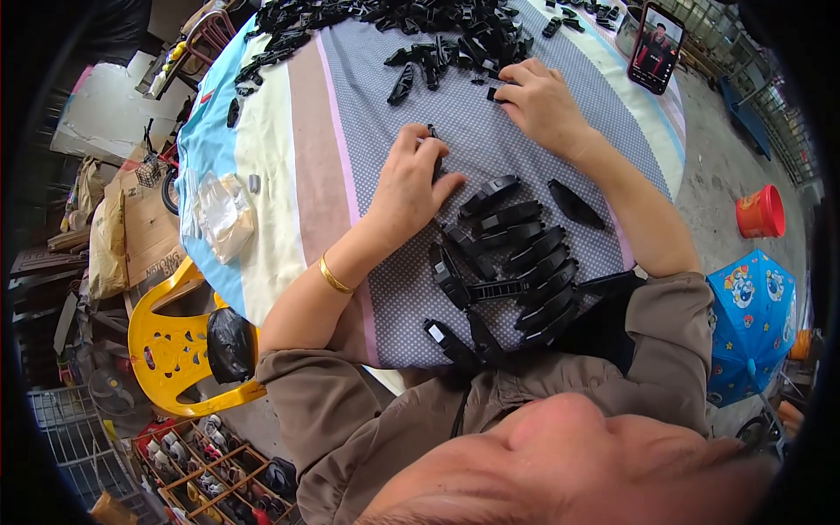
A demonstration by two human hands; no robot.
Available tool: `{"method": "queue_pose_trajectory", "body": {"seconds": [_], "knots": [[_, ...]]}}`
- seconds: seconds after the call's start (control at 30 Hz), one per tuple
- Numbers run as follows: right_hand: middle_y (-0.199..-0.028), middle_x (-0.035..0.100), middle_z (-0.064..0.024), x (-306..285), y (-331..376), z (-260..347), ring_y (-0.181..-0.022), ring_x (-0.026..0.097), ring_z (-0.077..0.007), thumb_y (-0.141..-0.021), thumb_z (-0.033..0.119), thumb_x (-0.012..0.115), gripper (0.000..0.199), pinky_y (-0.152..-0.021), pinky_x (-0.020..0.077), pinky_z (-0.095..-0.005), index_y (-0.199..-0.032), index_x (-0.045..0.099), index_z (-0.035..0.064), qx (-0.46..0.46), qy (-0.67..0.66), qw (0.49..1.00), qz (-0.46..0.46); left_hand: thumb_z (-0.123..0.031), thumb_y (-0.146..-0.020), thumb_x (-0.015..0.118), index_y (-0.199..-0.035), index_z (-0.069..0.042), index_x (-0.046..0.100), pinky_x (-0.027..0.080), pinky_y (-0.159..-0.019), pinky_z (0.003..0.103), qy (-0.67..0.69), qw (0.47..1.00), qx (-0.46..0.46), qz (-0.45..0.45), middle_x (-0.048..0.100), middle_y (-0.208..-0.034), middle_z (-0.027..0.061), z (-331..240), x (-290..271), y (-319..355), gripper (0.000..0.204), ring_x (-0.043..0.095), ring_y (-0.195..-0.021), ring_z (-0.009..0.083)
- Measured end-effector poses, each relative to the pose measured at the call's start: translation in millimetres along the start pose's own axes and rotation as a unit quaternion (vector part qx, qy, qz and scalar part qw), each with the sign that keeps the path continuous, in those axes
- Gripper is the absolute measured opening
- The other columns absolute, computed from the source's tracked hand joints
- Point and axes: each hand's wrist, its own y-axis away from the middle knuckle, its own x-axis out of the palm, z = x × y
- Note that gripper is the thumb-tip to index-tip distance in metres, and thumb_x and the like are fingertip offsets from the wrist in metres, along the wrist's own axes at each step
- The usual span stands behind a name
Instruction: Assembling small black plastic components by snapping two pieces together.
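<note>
My left hand (409, 171) is closed round a black plastic piece (435, 156), which shows between the thumb and fingers just above the cloth. At the near edge of the far heap, my right hand (544, 107) pinches a small black part (493, 94) at its fingertips; its exact kind is too small to tell. Loose black plastic parts (429, 66) lie between this hand and the large heap (437, 19). Closer to me, several longer black pieces (542, 271) lie in a rough row, with a curved black piece (576, 204) apart on their right.
A striped and dotted cloth (317, 157) covers the table. A phone (656, 48) stands upright at the far right. On the left lie a clear plastic bag (223, 214) and, beyond the edge, a yellow chair (166, 350). A red bucket (759, 212) and blue umbrella (752, 324) stand right.
</note>
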Motion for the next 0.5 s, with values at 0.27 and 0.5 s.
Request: {"method": "queue_pose_trajectory", "body": {"seconds": [0.27, 0.5], "knots": [[-0.086, 0.063, -0.0071, -17.4, 0.3, 30.5, -0.08, 0.059, -0.0171, -0.088, 0.011, 0.056, 0.017, -0.07, 0.0454, -0.0288, -0.103, 0.062, 0.0048, 0.017, -0.378, 0.924, 0.05, -0.001, -0.073, 0.067, -0.105, 0.0, 0.059, 0.05, -0.082, 0.033, 0.274, 0.954, -0.121, -0.001, 0.062, -0.098, 0.0146, 3.7, 5.2, -4.2, 0.033, 0.059, -0.092, 0.0263], [-0.078, 0.064, -0.0081, -15.7, 3.3, 40.0, -0.071, 0.06, -0.0132, -0.088, 0.014, 0.06, 0.023, -0.063, 0.0469, -0.0274, -0.108, 0.061, 0.003, 0.07, -0.428, 0.88, 0.193, -0.011, -0.07, 0.072, -0.098, -0.002, 0.065, 0.045, -0.084, 0.036, 0.041, 0.998, -0.033, -0.038, 0.062, -0.088, 0.0106, 10.2, -0.2, -2.2, 0.03, 0.054, -0.094, 0.0269]]}}
